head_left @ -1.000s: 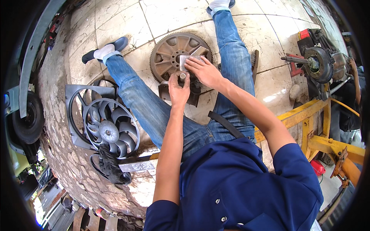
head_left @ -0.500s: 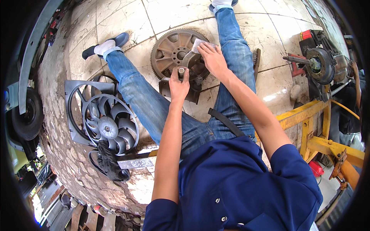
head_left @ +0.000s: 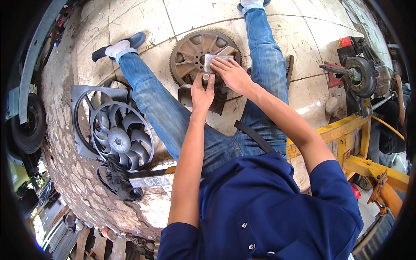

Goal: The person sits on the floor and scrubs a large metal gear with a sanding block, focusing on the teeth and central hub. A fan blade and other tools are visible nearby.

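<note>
Between my legs a toothed flywheel (head_left: 184, 65) lies flat on the floor. By its near edge, the thumb and fingers of my left hand (head_left: 202, 97) close around the round end of a metal part (head_left: 206, 77). My right hand (head_left: 234, 78) holds a pale grey sheet (head_left: 209, 61), which looks like sandpaper, its fingers bent over the sheet's right side. Sheet and fingers hide most of the metal part, so I cannot tell its full shape. Under my hands stands a dark metal block (head_left: 219, 107), partly covered.
Left of my leg lie a radiator fan (head_left: 119, 139) with its shroud and a black cloth (head_left: 117, 177). A brush (head_left: 289, 68) is beside my right leg. To the right stand a yellow frame (head_left: 338, 132) and a hub assembly (head_left: 362, 76). Another person's arm (head_left: 399, 97) shows at far right.
My right hand has slid left and slightly toward me with the grey sheet, which now covers the curved arm seen before. My left hand keeps its grip, nearly in place.
</note>
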`<state>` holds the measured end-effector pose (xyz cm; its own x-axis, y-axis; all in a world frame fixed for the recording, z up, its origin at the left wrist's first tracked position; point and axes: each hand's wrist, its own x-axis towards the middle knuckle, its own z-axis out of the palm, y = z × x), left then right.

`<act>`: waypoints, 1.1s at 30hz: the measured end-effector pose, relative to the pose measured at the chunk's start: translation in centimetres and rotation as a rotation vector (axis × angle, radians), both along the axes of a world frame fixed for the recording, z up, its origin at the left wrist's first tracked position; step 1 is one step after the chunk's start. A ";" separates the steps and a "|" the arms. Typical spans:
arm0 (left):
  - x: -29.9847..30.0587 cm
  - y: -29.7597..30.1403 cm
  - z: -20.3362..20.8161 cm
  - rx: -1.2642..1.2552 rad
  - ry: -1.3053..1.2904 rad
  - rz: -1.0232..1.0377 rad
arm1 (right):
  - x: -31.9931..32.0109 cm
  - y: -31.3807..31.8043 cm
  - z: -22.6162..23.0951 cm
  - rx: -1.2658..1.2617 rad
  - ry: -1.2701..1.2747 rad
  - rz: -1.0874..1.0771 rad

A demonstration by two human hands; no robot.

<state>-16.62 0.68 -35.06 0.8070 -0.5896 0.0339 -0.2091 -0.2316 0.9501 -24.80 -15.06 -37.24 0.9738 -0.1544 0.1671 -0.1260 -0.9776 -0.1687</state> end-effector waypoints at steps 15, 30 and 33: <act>0.2 -0.3 -0.1 0.029 -0.016 -0.033 | 0.3 -1.2 -0.3 0.102 -0.042 -0.374; 0.5 -0.3 -0.8 0.033 -0.058 -0.043 | 0.3 0.0 -0.5 0.015 -0.021 -0.199; 0.5 0.0 -1.3 -0.005 -0.059 -0.018 | -0.1 0.0 -0.2 0.095 -0.062 -0.069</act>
<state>-16.12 0.70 -36.35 0.7927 -0.6038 0.0837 -0.2684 -0.2226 0.9372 -24.93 -15.11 -37.49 0.9486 -0.2383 0.2082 -0.1785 -0.9463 -0.2696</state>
